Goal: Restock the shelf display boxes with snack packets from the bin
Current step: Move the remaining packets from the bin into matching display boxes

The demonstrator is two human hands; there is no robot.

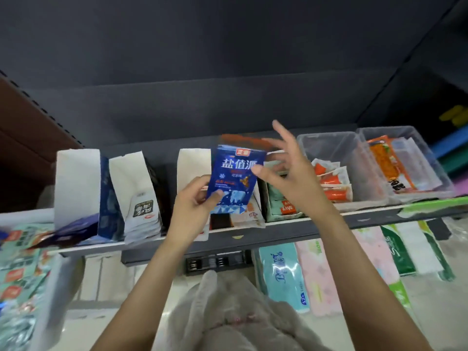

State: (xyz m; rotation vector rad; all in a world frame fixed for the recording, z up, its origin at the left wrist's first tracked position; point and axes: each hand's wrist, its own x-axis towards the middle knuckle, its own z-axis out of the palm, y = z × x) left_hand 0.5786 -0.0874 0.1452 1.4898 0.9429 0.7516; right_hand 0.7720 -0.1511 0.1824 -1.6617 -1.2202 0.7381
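Left hand [196, 198] pinches a blue snack packet [234, 178] by its lower left corner, thumb on the front face, packet held upright above the front edge of the shelf [278, 233]. Right hand [291, 173] just right of the packet, fingers spread and loosely bent, gripping nothing; the thumb tip lies against or just short of the packet's right edge, cannot tell which. Behind the packet and the left hand, a white cardboard display box [193, 163]; orange-and-white packets [249, 215] lean at its front, below the blue one. Left of the left hand, two more white display boxes [77, 178], the nearer holding white packets with dark labels [143, 211]. Behind the right hand, a green display box [281, 201]. Right of that hand, two clear plastic tubs [336, 148], the first with small orange-and-white sticks [331, 181], the far one with an orange packet [387, 163]. Below the right forearm, under the shelf, tissue packs [283, 274] stand side by side. Far left, below the left forearm, a pile of teal snack packets [17, 264], blurred.
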